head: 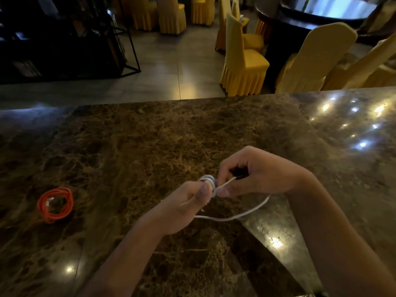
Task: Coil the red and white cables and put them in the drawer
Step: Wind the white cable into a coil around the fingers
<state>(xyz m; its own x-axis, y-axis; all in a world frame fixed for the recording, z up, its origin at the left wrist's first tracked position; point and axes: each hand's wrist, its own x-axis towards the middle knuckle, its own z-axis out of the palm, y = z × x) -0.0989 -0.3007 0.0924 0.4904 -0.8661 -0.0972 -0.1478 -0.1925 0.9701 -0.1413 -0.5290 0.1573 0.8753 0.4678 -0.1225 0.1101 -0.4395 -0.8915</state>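
Right now my left hand (182, 207) pinches a small bundle of the white cable (235, 216), thumb pressed on top of the loops with the other fingers curled beneath. The coil sits at my fingertips, a few tight turns of thin white cord stacked together. My right hand (255, 172) meets it from the other side: thumb and forefinger pinch the cord just beside the coil, and the remaining fingers curl inward around a dark plug end. From the coil a loose tail of white cable droops in a long curve below both hands, sweeping under my right wrist and back toward my left palm, hanging just above the marble counter (150, 136).

Both hands are held above the counter, knuckles almost touching, forearms coming in from the lower edge and angling toward each other.

Well apart on my left, the red cable (55, 204) lies flat on the counter, already wound into a neat ring with a small white tag showing on its inner side.

Beyond the counter's far edge stand yellow-covered chairs (242, 61).
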